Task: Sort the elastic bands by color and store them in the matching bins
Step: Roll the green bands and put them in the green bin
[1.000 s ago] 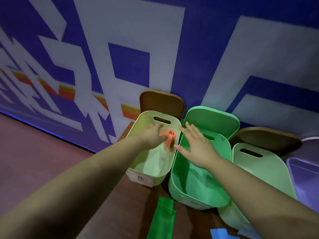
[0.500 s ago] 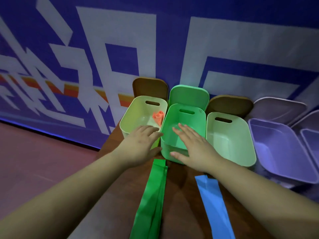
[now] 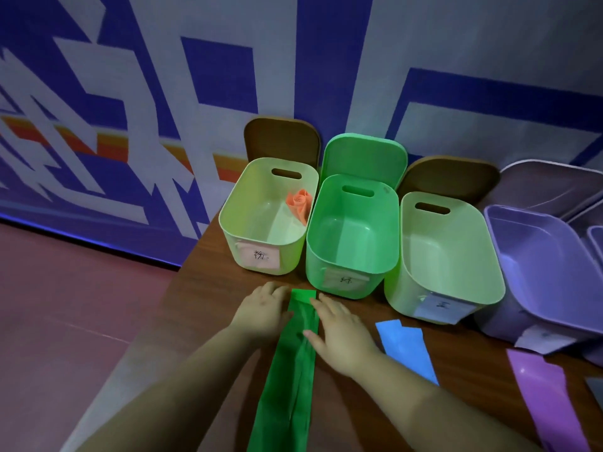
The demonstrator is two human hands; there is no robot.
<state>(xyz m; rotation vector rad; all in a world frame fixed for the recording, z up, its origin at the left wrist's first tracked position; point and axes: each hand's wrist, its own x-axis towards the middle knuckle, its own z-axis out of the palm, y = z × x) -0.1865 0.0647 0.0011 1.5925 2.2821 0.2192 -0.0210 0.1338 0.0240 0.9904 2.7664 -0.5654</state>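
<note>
A long green elastic band (image 3: 287,383) lies flat on the brown table, its far end near the bins. My left hand (image 3: 261,313) rests at the band's left edge and my right hand (image 3: 339,331) lies on its right edge, fingers straight. A rolled orange band (image 3: 298,203) stands in the pale green bin (image 3: 235,236) at the left. The bright green bin (image 3: 352,265) in the middle holds nothing. A blue band (image 3: 406,349) and a purple band (image 3: 545,396) lie flat to the right.
A second pale green bin (image 3: 483,278) and purple bins (image 3: 554,298) stand in a row along the patterned wall, lids propped behind them. The table's left edge (image 3: 169,308) drops to a reddish floor.
Both hands have pulled back from over the bins down to the table and now flank the far end of the green band. The orange roll stays in the left bin.
</note>
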